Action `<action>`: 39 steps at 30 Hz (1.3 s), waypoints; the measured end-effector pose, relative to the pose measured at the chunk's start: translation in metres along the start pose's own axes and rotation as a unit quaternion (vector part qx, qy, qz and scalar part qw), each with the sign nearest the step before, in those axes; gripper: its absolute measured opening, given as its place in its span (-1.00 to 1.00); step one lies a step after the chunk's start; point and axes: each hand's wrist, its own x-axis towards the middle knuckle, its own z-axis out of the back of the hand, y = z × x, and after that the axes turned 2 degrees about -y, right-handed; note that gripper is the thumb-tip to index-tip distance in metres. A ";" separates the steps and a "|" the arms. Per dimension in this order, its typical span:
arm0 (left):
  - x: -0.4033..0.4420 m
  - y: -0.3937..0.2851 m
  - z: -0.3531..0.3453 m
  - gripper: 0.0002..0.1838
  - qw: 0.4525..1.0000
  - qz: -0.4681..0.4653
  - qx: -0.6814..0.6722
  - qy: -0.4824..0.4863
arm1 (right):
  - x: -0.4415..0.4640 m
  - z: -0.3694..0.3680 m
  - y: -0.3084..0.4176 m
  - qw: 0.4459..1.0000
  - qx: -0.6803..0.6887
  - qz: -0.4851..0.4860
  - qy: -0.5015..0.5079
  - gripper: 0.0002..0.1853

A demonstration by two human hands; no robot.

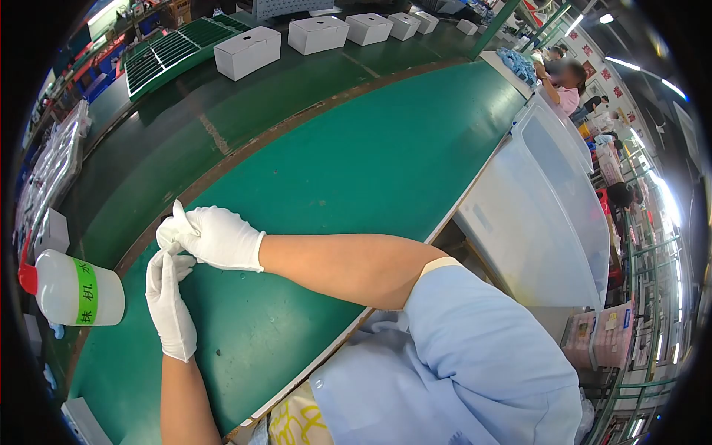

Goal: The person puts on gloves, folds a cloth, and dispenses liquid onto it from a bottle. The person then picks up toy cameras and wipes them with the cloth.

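Observation:
Both of my hands wear white gloves and meet above the green work table. My right hand comes in from the right, its fingers bent and pinched together, with one fingertip pointing up. Just below it, my left hand reaches upward with its fingers pressed together, their tips touching the right hand's fingers. Whatever lies between the fingertips is hidden by white glove fabric. A small dark spot shows behind the right fingers. Left of the hands stands a white plastic bottle with a red cap and a green label.
White boxes stand in a row along the far side, by a green slatted rack. Translucent plastic bins sit right of the table edge. A box corner shows at lower left. A person in pink sits farther back.

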 end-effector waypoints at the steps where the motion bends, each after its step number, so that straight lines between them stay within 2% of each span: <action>1: 0.000 0.000 0.000 -0.66 1.000 -0.001 0.000 0.000 | 0.000 -0.001 -0.001 1.000 0.001 0.002 0.001 -0.58; 15: 0.001 0.002 0.004 -0.63 1.000 -0.001 0.015 0.019 | 0.003 -0.004 -0.008 0.999 -0.005 0.030 -0.020 -0.62; 18: 0.001 0.002 0.004 -0.63 1.000 -0.005 0.017 0.020 | 0.003 -0.005 -0.010 0.999 -0.024 0.047 -0.013 -0.54; 39: -0.001 -0.002 -0.001 -0.65 1.000 -0.002 0.003 -0.002 | -0.003 0.001 0.002 1.000 -0.027 0.011 -0.010 -0.50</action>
